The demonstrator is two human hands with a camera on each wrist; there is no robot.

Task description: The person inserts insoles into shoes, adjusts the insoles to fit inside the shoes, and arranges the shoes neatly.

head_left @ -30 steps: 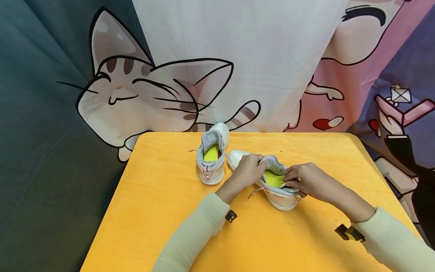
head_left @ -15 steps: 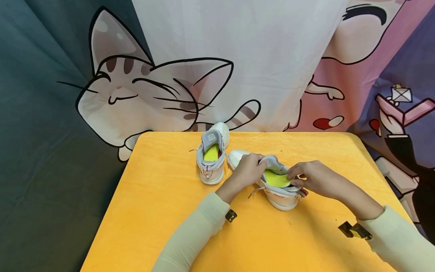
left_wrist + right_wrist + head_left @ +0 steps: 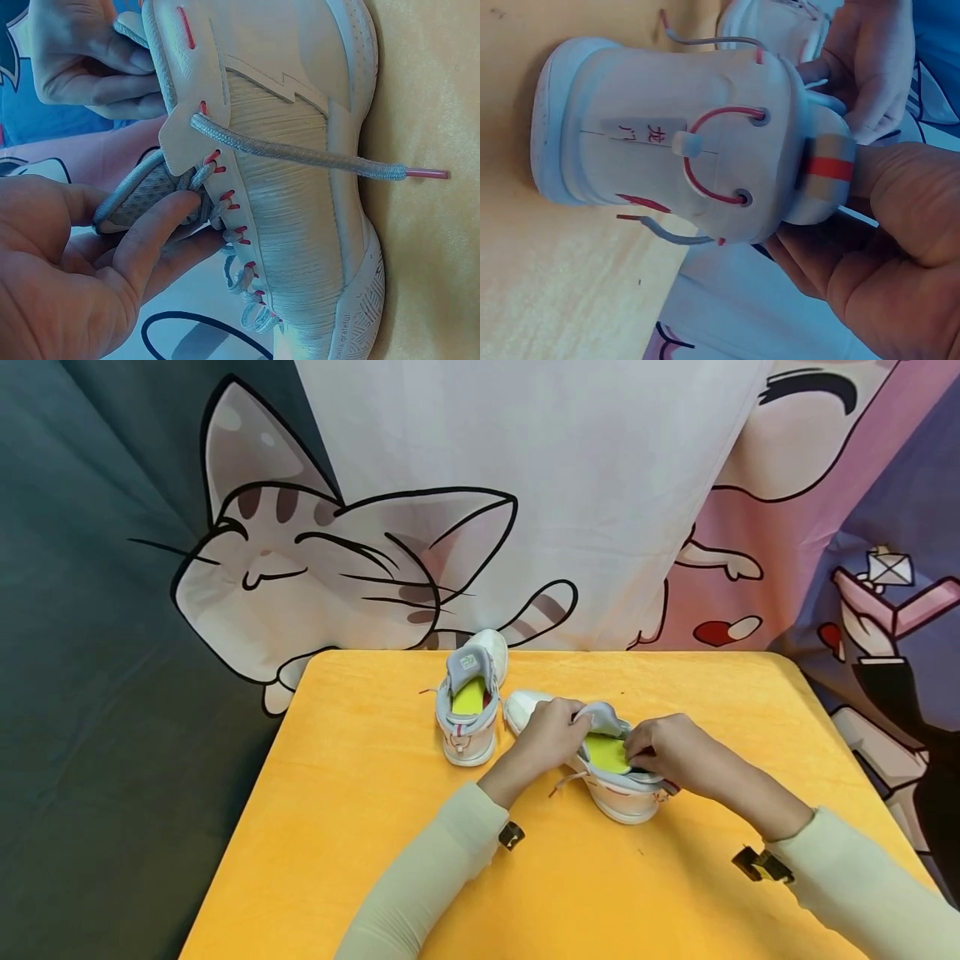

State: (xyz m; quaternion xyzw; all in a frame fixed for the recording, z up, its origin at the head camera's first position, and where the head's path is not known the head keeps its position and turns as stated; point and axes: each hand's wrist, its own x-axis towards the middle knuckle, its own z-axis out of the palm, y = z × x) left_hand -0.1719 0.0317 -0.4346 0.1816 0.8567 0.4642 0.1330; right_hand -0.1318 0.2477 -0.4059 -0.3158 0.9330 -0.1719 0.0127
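Note:
A white-and-grey sneaker (image 3: 622,802) stands on the table, its toe pointing to the far left. My left hand (image 3: 550,737) pinches its grey tongue (image 3: 600,717); in the left wrist view the left thumb and fingers lie on the tongue beside the laces (image 3: 236,225). My right hand (image 3: 678,756) reaches into the shoe's opening and pinches the edge of the yellow-green insole (image 3: 606,754). The fingertips are partly hidden by the collar. From behind, the right wrist view shows the heel (image 3: 645,142) with a red cord loop, and the right hand (image 3: 900,232) at the collar.
A matching sneaker (image 3: 468,739) stands to the left, toe away from me, with a yellow-green insole inside. Both shoes are on a yellow table (image 3: 360,718). Behind the table's far edge hangs a curtain (image 3: 600,510) printed with a cartoon cat.
My right hand moved slightly right with the insole's edge half a second ago, then came back left and into the shoe. The left hand and both shoes have stayed in place.

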